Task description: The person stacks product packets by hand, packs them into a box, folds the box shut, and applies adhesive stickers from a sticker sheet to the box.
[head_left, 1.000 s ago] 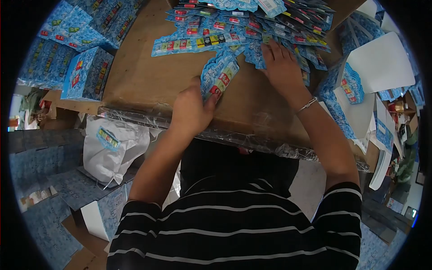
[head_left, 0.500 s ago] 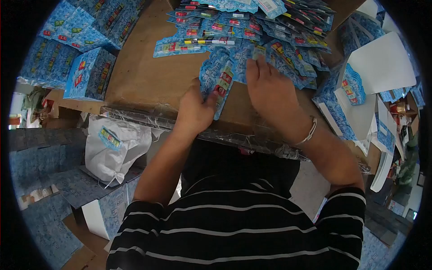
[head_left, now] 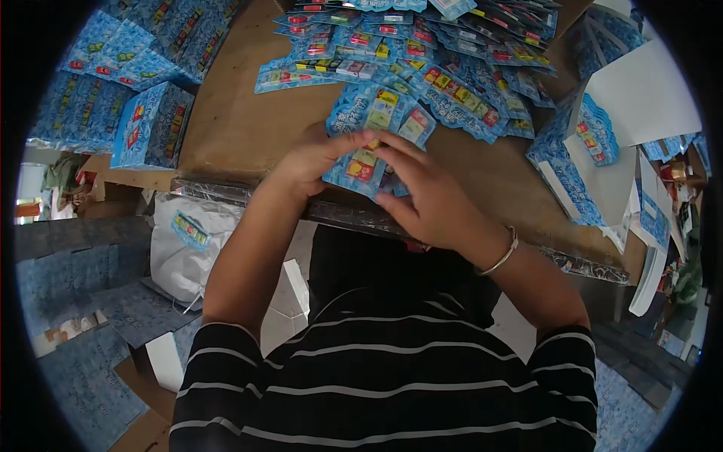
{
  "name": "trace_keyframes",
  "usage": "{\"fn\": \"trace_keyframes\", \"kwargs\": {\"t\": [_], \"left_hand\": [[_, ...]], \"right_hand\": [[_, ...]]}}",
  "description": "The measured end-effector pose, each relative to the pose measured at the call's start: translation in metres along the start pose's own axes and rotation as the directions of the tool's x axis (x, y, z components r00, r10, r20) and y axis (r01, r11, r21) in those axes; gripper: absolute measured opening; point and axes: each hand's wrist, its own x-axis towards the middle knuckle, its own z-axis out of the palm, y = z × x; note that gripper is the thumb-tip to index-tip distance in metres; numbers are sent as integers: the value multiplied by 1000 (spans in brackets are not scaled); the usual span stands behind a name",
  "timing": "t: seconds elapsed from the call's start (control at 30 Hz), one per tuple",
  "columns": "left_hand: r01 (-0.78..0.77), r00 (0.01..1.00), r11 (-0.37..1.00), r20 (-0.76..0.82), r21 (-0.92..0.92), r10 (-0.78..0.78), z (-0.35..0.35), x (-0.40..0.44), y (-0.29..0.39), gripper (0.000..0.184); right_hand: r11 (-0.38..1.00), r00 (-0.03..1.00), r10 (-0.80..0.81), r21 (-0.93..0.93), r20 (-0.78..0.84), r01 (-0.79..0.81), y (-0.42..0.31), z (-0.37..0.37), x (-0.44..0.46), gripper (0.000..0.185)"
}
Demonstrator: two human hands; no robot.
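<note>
Near the table's front edge, my left hand (head_left: pixel 309 162) is closed on blue printed blister packs (head_left: pixel 361 113), its thumb laid across their front. At least two packs overlap there, slightly fanned, with red, yellow and green small pieces showing in a row. My right hand (head_left: pixel 437 197) grips the same packs from the lower right, fingers over the front and thumb at the bottom edge. Both hands' fingertips nearly meet and cover part of the packs. Just beyond them lies a heap of similar blister packs (head_left: pixel 461 96).
Blue printed boxes (head_left: pixel 154 124) are stacked at the left. On the right stands an open box (head_left: pixel 565 177) with a white flap (head_left: pixel 640 94) and a pack against it. Below the wooden table (head_left: pixel 233 120), a white bag (head_left: pixel 177 260) carries one pack; cartons lie around it.
My right hand has come back from the heap towards my left hand and now grips the packs too. A second pack now shows with the first, and they sit more squarely facing me.
</note>
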Motion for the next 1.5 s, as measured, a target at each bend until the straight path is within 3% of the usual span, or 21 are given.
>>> {"fn": "trace_keyframes", "kwargs": {"t": [0.07, 0.1, 0.13, 0.17, 0.27, 0.43, 0.47, 0.5, 0.53, 0.6, 0.67, 0.8, 0.93, 1.03, 1.1, 1.17, 1.23, 1.3, 1.33, 1.37, 1.5], "left_hand": [[-35, 998, 998, -44, 45, 37, 5, 5, -3, 48], [-71, 994, 994, -81, 87, 78, 7, 7, -5, 50], [-69, 994, 994, -80, 88, 76, 8, 8, -5, 50], [-88, 992, 990, -85, 112, 98, 9, 8, -6, 50], [-126, 986, 972, -83, 201, 145, 11, 1, -3, 52], [-260, 962, 870, 31, 419, 273, 25, -18, 31, 57], [-318, 928, 616, 102, 721, 360, 30, -22, 40, 60], [-327, 890, 262, 203, 908, 408, 34, -25, 46, 62], [-327, 890, 260, 204, 908, 408, 35, -26, 49, 62], [-398, 857, -34, 385, 917, 342, 38, -28, 53, 63], [-363, 885, -102, 376, 926, 273, 45, -31, 55, 62], [-250, 954, -261, 283, 932, 97, 51, -30, 32, 60], [-283, 943, -226, 314, 932, 113, 59, -34, 15, 59], [-252, 935, -186, 289, 950, 204, 56, -36, 8, 67], [-316, 870, -144, 347, 938, 350, 57, -40, 0, 74], [-352, 861, -163, 388, 921, 328, 51, -40, -3, 76], [-393, 850, -180, 431, 902, 304, 49, -41, -2, 77], [-403, 869, -102, 415, 909, 268, 50, -42, 2, 71], [-403, 870, -99, 415, 910, 265, 51, -40, -2, 71], [-437, 833, -153, 463, 886, 301, 54, -37, -7, 70], [-523, 700, -315, 610, 792, 371, 65, -25, -16, 68]], "right_hand": [[935, 971, 203, 268, 125, -230, 16, -9, -2, 64], [934, 971, 206, 270, 122, -233, 20, -10, -2, 64], [926, 926, 376, 1, 45, -376, 24, -10, -3, 70], [823, 858, 508, -253, -75, -509, 27, -10, -3, 77], [844, 861, 506, -230, 43, -484, 29, -16, -5, 84], [854, 862, 502, -123, -66, -506, 36, -25, 2, 104], [876, 874, 467, -68, -136, -478, 39, -26, 3, 111], [876, 874, 466, -65, -136, -478, 40, -28, 2, 111], [920, 905, 386, 7, -179, -391, 42, -31, 1, 115], [952, 924, 305, 70, -232, -297, 47, -37, -4, 118], [834, 919, 379, 468, -106, -290, 50, -41, -15, 117], [854, 890, 455, 277, 12, -441, 41, -56, -36, 115], [881, 910, 414, 249, 5, -402, 42, -55, -50, 110], [840, 896, 444, 334, 30, -428, 38, -56, -53, 110], [810, 883, 467, 383, 39, -445, 32, -60, -54, 111], [858, 852, 511, -127, 115, -498, 22, -78, -52, 110], [874, 856, 486, -93, 178, -477, 28, -90, -60, 108], [889, 857, 454, -57, 242, -455, 30, -90, -65, 106], [908, 904, 413, 23, 113, -418, 31, -84, -68, 106], [924, 927, 374, 98, -23, -370, 30, -79, -70, 105], [917, 918, 393, 50, 56, -395, 24, -73, -70, 103]]}}
